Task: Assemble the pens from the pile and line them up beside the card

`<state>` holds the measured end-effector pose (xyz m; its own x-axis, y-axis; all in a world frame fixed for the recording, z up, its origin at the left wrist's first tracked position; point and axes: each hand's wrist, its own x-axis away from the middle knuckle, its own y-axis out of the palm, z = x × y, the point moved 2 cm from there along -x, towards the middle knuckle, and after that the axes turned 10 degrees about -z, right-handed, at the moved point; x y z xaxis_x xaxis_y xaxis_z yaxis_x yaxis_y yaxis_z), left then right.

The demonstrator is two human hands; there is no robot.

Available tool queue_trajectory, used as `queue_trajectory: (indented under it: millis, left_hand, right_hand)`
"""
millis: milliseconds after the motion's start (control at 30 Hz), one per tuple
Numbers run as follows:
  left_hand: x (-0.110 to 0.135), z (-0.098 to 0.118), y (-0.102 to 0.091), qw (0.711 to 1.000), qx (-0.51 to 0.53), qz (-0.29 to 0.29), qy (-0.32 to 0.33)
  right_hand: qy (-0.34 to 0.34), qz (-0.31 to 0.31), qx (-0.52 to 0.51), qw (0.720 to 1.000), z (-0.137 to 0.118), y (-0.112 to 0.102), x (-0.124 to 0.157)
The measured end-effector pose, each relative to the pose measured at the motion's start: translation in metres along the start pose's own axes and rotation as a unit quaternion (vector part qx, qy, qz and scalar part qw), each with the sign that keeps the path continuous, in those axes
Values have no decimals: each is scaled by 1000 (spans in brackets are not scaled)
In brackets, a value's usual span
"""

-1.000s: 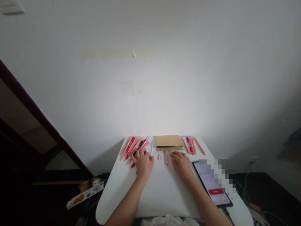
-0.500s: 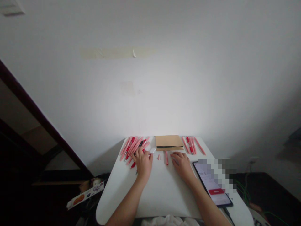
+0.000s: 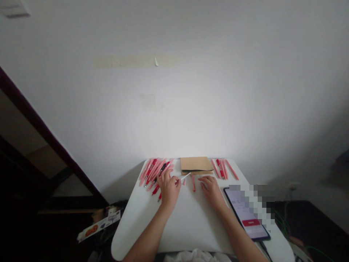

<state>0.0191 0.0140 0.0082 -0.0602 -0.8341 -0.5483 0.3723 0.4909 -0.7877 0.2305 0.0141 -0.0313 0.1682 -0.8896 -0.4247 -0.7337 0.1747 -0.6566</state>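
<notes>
Left hand [image 3: 170, 187] pinching white stick [image 3: 185, 176] (slanted), right hand [image 3: 210, 190] beside pink tube [image 3: 193, 183]

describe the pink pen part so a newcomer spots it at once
On the white table, find the brown booklet at the far edge. Just this side of it, between the left hand and right hand, lies the pink pen part. It is longer than the small pink piece beside it and apart from the pen pile and pen row.

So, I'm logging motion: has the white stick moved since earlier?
Yes, rightward: the white stick now reaches past the left edge of the brown booklet.
</notes>
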Motion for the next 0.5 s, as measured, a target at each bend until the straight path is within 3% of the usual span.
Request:
queue_trajectory:
  millis: [233,500]
  left_hand:
    - [2,5,8,994,77,-27,70]
    - [3,8,5,987,130,-44,78]
  right_hand:
    - [-3,2,2,1000,-5,-1,0]
    - [-10,-5,49,999,-7,2,1]
